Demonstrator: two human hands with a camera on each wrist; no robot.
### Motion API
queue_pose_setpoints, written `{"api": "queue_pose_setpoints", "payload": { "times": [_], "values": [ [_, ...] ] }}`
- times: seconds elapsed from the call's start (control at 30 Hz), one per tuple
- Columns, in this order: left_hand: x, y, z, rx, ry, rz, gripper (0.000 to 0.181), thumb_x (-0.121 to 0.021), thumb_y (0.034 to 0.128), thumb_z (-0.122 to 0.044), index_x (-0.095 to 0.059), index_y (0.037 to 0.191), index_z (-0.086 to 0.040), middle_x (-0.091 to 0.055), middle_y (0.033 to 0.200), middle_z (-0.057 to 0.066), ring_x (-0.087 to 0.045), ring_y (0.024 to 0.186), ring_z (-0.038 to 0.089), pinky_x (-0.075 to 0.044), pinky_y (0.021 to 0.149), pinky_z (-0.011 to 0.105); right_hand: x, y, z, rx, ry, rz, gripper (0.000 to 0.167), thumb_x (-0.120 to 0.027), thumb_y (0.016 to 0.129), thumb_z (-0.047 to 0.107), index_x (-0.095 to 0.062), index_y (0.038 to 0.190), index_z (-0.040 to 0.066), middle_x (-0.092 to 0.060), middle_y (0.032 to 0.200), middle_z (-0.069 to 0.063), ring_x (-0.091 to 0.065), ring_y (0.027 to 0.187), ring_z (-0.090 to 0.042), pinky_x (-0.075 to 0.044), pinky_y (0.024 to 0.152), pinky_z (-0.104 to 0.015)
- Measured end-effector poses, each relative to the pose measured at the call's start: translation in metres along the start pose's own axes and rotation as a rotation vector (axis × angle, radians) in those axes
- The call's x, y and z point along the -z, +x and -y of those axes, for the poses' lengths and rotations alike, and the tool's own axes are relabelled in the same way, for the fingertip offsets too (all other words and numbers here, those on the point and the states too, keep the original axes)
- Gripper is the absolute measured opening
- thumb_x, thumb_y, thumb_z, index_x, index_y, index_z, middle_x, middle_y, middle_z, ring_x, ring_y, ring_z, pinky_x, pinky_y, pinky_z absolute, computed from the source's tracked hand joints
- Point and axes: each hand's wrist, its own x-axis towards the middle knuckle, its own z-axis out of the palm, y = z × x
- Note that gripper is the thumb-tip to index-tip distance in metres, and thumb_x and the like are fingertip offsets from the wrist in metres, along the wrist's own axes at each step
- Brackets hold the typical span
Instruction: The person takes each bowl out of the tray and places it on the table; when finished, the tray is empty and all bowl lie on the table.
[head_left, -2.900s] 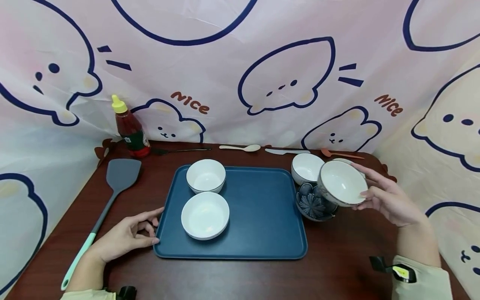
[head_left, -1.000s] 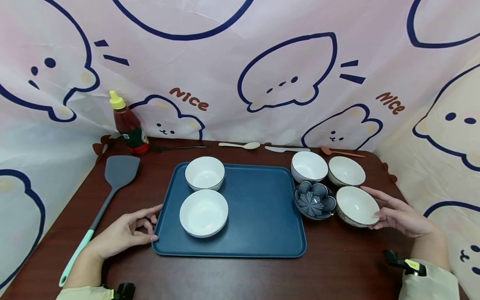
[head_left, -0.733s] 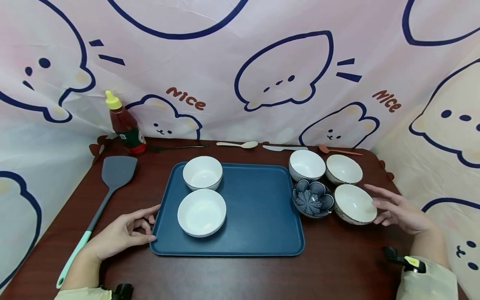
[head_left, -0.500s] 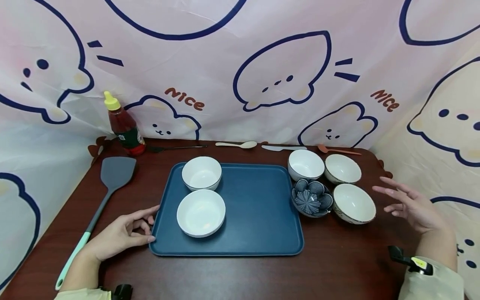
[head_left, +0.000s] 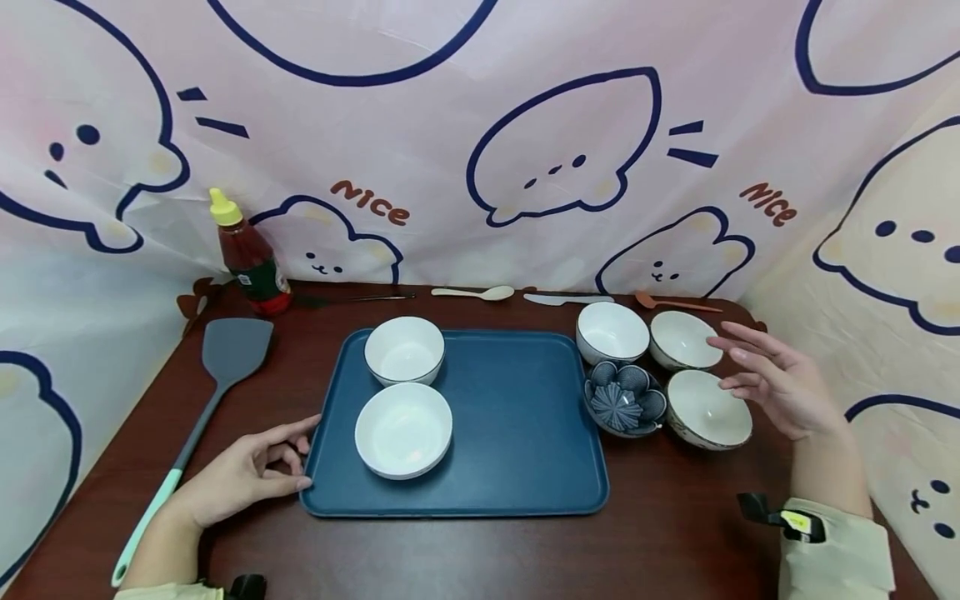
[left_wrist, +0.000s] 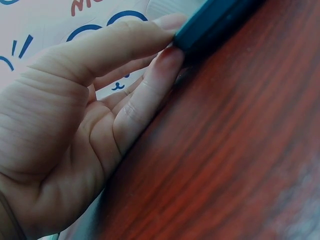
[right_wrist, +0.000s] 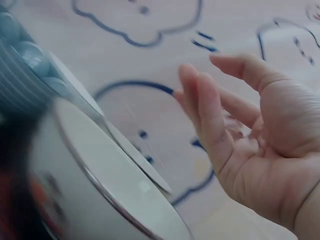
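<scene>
Our left hand (head_left: 243, 473) grips the tray (head_left: 525, 433); our right hand (head_left: 787, 390), relaxed and empty, hangs by the flowered bowl (head_left: 705, 418). We seem at the reaching step; lifting calls for pinching.

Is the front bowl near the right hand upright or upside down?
Upright: the front bowl shows its rim and hollow inside in the head view.

Pale cloth (head_left: 420, 158) hangs behind the table (head_left: 465, 558) and along its left and right sides, printed with rounded cartoon figures in thick navy outline. Red-brown lettering (head_left: 370, 202) reads "Nice" twice. The cloth runs pinkish at the back, cream at right. The tabletop is dark reddish-brown, grained, with a soft sheen.
</scene>
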Motion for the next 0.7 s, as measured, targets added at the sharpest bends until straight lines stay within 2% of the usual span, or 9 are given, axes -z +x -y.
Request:
{"api": "queue_pose_setpoints", "payload": {
  "times": [0.2,0.33,0.5,0.57,0.7],
  "values": [
    [-0.001,0.002,0.002,-0.024,-0.003,0.002,0.076,-0.076,0.0872,-0.01,-0.036,0.15,0.004,-0.053,0.109,0.016,-0.064,0.084,0.012,-0.058,0.07,0.028,-0.04,0.023,0.007,-0.003,-0.095,0.042,0.045,-0.048,0.105,0.006,-0.043,0.15,0.006,-0.068,0.127,0.003,-0.075,0.081,-0.022,-0.06,0.073,-0.029],
    [-0.002,0.002,0.0,-0.035,-0.011,0.007,0.076,-0.076,0.0876,-0.009,-0.036,0.15,0.004,-0.052,0.11,0.017,-0.063,0.084,0.012,-0.058,0.07,0.027,-0.066,0.039,0.011,-0.045,-0.175,0.104,0.05,-0.052,0.104,0.01,-0.039,0.152,0.005,-0.067,0.127,0.004,-0.075,0.084,-0.025,-0.06,0.075,-0.031],
    [-0.002,0.002,-0.001,-0.02,-0.02,0.005,0.076,-0.076,0.0871,-0.009,-0.036,0.151,0.003,-0.052,0.11,0.019,-0.063,0.084,0.012,-0.058,0.069,0.027,-0.097,0.061,0.012,-0.139,-0.242,0.164,0.056,-0.056,0.104,0.023,-0.036,0.154,0.007,-0.066,0.128,0.005,-0.075,0.087,-0.029,-0.06,0.078,-0.033],
    [-0.001,0.002,0.0,-0.007,-0.017,-0.001,0.077,-0.077,0.0867,-0.01,-0.036,0.15,0.003,-0.052,0.111,0.018,-0.063,0.084,0.012,-0.058,0.07,0.028,-0.11,0.07,0.01,-0.177,-0.255,0.174,0.059,-0.057,0.103,0.028,-0.036,0.154,0.009,-0.064,0.133,0.0,-0.075,0.089,-0.029,-0.06,0.079,-0.034],
    [0.0,0.0,0.001,0.0,-0.013,-0.003,0.076,-0.077,0.0871,-0.011,-0.036,0.151,0.002,-0.053,0.111,0.017,-0.064,0.085,0.013,-0.058,0.071,0.028,-0.137,0.086,0.003,-0.208,-0.233,0.199,0.06,-0.06,0.101,0.034,-0.039,0.153,0.013,-0.055,0.144,-0.017,-0.075,0.091,-0.031,-0.06,0.08,-0.037]
  ]
}}
